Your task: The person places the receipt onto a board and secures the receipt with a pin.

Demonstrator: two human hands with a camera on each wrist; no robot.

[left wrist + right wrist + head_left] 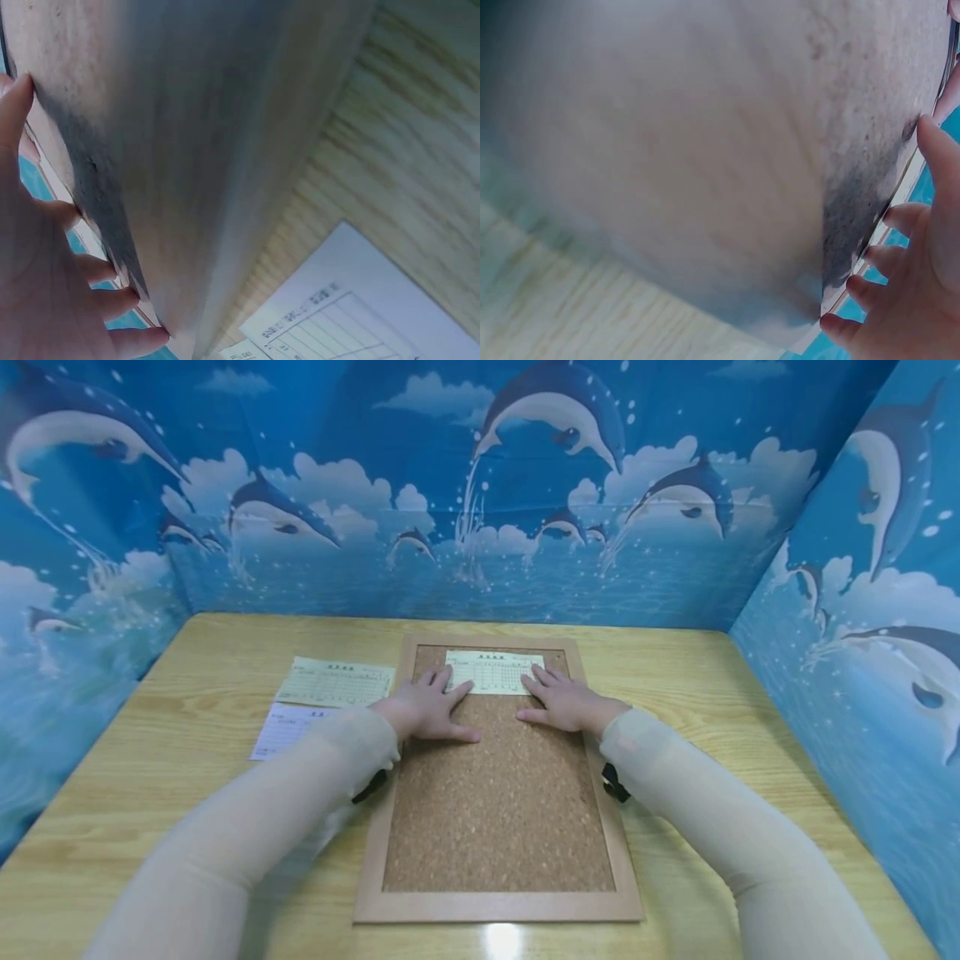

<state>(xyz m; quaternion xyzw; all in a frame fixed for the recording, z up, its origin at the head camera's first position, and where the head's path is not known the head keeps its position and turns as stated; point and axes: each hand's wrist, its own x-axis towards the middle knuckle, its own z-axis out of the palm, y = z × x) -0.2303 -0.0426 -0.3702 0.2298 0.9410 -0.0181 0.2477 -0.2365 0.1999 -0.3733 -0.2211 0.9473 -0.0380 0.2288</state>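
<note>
A printed, pale green form sheet (495, 673) lies across the top of a wood-framed cork board (498, 802). With fingers spread, my left hand (432, 706) rests on the sheet's left end and the board's left side. On the opposite end my right hand (566, 700) touches the paper, its fingers also spread. In the left wrist view, the fingertips of the left hand (56, 277) meet the board surface. The right wrist view has the right hand (907, 277) with its fingertips on the board too. Neither hand grips anything.
Left of the board, another pale green form (337, 683) lies on the wood-grain table (697, 685). A white form (288, 727) sits just below it, partly hidden by the left sleeve. Dolphin-print curtains (360, 568) stand behind and at both sides.
</note>
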